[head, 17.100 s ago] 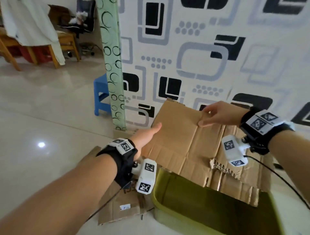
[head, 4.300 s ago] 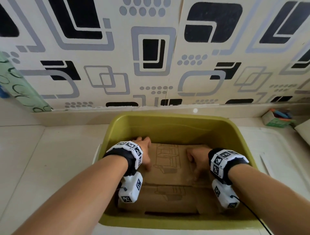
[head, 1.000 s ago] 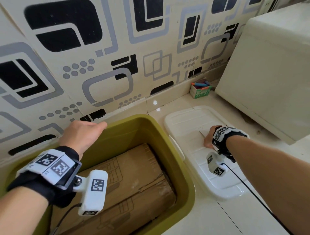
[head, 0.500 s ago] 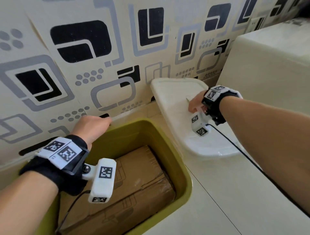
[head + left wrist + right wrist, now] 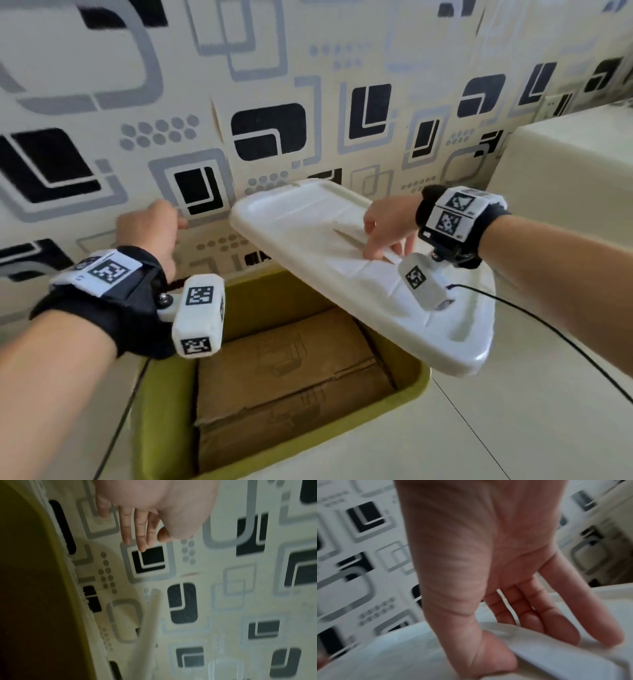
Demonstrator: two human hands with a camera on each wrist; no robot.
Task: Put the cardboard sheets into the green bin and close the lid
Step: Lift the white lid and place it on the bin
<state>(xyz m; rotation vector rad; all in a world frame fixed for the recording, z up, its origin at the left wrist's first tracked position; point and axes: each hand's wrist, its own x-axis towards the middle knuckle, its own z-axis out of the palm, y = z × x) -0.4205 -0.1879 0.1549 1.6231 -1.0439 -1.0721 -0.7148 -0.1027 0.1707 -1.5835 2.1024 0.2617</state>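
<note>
The white rectangular plastic lid (image 5: 346, 270) hangs tilted in the centre-right of the head view, its long axis running from upper left by the wall down to lower right, over the right side of the olive-green plastic bin (image 5: 416, 380). The right hand (image 5: 388, 228) grips its raised centre handle; the right wrist view shows the thumb on one side of that ridge and the fingers (image 5: 556, 623) on the other. Flat brown cardboard sheets (image 5: 291, 373) lie inside the bin. The left hand (image 5: 149, 229), centre-left, holds nothing; only the left wrist view shows its fingers (image 5: 139, 531) loosely extended before the patterned wall (image 5: 274, 85).
</note>
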